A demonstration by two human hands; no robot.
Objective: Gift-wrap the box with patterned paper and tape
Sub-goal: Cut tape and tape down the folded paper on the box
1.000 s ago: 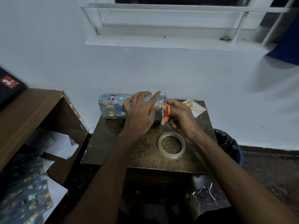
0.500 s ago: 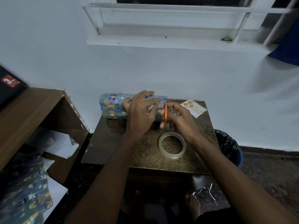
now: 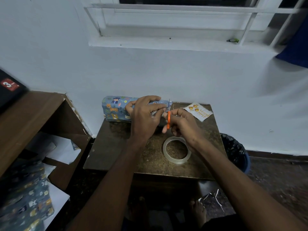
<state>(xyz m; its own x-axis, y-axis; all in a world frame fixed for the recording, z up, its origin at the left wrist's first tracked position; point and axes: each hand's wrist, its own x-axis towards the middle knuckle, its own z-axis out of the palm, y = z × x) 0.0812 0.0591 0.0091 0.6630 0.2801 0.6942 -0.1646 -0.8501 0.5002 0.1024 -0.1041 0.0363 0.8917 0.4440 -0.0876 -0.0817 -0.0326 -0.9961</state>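
Scissors [image 3: 168, 117] turned upright; left grip [image 3: 145, 117] covers box [image 3: 116, 109].

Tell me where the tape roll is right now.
In the head view, the tape roll lies flat on the small brown table, near its front right, just below the right hand holding the orange scissors.

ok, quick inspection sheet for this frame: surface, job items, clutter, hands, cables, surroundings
Surface: small brown table, speckled top.
Job's things: wrapped box at the table's far edge; clear tape roll lying flat; orange-handled scissors at the box's right end.
Clutter: birthday card at far right corner.
Grippers: left hand holds the box; right hand grips the scissors.
Cables: nothing seen.
Surroundings: wooden shelf left with spare patterned paper; lined bin right; window sill above.
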